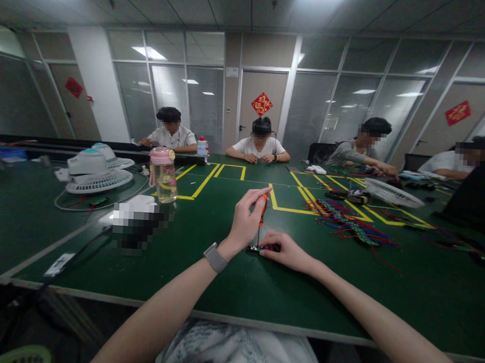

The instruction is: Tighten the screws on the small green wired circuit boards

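My left hand [248, 215], with a watch on its wrist, is closed round the orange handle of a screwdriver [262, 211]. The screwdriver stands upright, and its thin dark shaft points down onto a small circuit board [253, 249] on the green table. Low beside it, my right hand [281, 249] pinches the board's right side with thumb and fingers. Part of the board is hidden by these fingers, and the screwdriver's tip is too small to make out clearly.
To the right lies a bundle of circuit boards with red and blue wires [350, 223]. A pink-lidded bottle [163, 176] and white fans [99, 175] stand to the left. Yellow tape [294, 210] marks the table [206, 245]. Several people sit across from me.
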Motion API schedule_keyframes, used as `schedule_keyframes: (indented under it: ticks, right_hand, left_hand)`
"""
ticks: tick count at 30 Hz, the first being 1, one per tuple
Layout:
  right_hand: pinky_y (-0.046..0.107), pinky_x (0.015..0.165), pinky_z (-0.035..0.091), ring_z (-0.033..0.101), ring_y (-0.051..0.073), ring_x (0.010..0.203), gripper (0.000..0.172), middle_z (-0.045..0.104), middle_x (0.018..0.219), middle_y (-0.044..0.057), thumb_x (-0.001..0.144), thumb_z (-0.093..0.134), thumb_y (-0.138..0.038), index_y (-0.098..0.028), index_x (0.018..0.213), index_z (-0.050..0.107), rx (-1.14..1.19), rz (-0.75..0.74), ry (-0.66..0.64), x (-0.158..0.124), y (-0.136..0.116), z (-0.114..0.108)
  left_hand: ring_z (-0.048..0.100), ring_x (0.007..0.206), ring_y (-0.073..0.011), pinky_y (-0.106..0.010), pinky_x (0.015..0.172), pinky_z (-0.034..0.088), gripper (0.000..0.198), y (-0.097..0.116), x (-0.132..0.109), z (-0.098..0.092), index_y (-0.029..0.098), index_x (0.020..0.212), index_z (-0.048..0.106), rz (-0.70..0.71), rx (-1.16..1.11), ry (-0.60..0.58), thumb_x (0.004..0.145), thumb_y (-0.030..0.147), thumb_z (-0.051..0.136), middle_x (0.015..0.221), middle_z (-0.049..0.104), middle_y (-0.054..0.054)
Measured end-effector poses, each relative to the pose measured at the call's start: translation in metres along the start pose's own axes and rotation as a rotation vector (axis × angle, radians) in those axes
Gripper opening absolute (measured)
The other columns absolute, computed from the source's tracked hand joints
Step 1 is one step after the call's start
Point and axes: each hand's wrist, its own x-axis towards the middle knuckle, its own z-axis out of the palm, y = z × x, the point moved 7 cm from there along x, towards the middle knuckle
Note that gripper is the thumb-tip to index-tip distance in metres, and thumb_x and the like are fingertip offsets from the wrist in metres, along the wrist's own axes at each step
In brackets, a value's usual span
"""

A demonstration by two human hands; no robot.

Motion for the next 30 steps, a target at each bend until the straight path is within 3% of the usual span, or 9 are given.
schedule_keyframes:
  ticks: [3, 8, 14, 21, 26, 30]
  right_hand:
    - [0.026, 0.064, 0.043, 0.055, 0.015, 0.068, 0.023, 0.058, 0.078, 0.003, 0.084, 0.064, -0.029, -0.016, 0.100, 0.075, 0.001, -0.004, 0.002, 0.000, 0.000, 0.000]
    - [0.027, 0.064, 0.044, 0.055, 0.016, 0.069, 0.024, 0.060, 0.081, 0.004, 0.085, 0.064, -0.031, -0.017, 0.100, 0.075, 0.012, 0.007, -0.003, 0.000, 0.001, 0.001]
    - [0.026, 0.063, 0.044, 0.055, 0.015, 0.067, 0.023, 0.058, 0.078, 0.003, 0.083, 0.065, -0.030, -0.015, 0.099, 0.075, 0.032, 0.004, 0.009, 0.000, 0.001, 0.000]
    - [0.026, 0.064, 0.044, 0.055, 0.015, 0.068, 0.024, 0.059, 0.079, 0.003, 0.085, 0.064, -0.032, -0.017, 0.100, 0.075, 0.003, -0.005, 0.001, 0.000, -0.001, 0.000]
    - [0.026, 0.064, 0.044, 0.055, 0.015, 0.069, 0.025, 0.060, 0.080, 0.004, 0.086, 0.063, -0.034, -0.018, 0.101, 0.075, -0.020, -0.013, -0.004, 0.000, -0.002, -0.001]
    - [0.026, 0.064, 0.043, 0.056, 0.015, 0.069, 0.024, 0.061, 0.081, 0.004, 0.086, 0.062, -0.032, -0.017, 0.101, 0.075, -0.028, -0.017, -0.014, 0.000, -0.003, -0.001]
  left_hand:
    - [0.063, 0.091, -0.0151, -0.027, 0.082, 0.049, 0.026, -0.002, 0.000, -0.001, 0.018, 0.111, 0.066, -0.027, -0.025, 0.030, 0.092, 0.021, 0.048, 0.102, 0.066, -0.006]
    - [0.059, 0.084, -0.0135, -0.025, 0.077, 0.048, 0.018, 0.004, 0.000, -0.005, 0.020, 0.099, 0.071, 0.024, 0.132, 0.064, 0.086, 0.023, 0.060, 0.092, 0.061, -0.004]
    - [0.063, 0.092, -0.0141, -0.027, 0.083, 0.049, 0.031, -0.002, 0.000, 0.002, 0.020, 0.116, 0.065, -0.030, -0.032, -0.024, 0.095, 0.022, 0.043, 0.108, 0.064, -0.007]
    - [0.058, 0.083, -0.0127, -0.024, 0.077, 0.048, 0.018, 0.005, 0.001, -0.004, 0.021, 0.099, 0.072, 0.025, 0.128, 0.049, 0.084, 0.026, 0.064, 0.093, 0.057, -0.003]
    - [0.060, 0.104, -0.0159, -0.029, 0.091, 0.047, 0.031, -0.001, 0.001, 0.001, 0.023, 0.115, 0.066, -0.007, 0.027, -0.025, 0.094, 0.021, 0.044, 0.114, 0.062, -0.007]
    - [0.066, 0.092, -0.0158, -0.029, 0.084, 0.052, 0.030, -0.009, 0.000, 0.002, 0.019, 0.119, 0.062, -0.079, -0.078, -0.007, 0.094, 0.022, 0.045, 0.113, 0.067, -0.009]
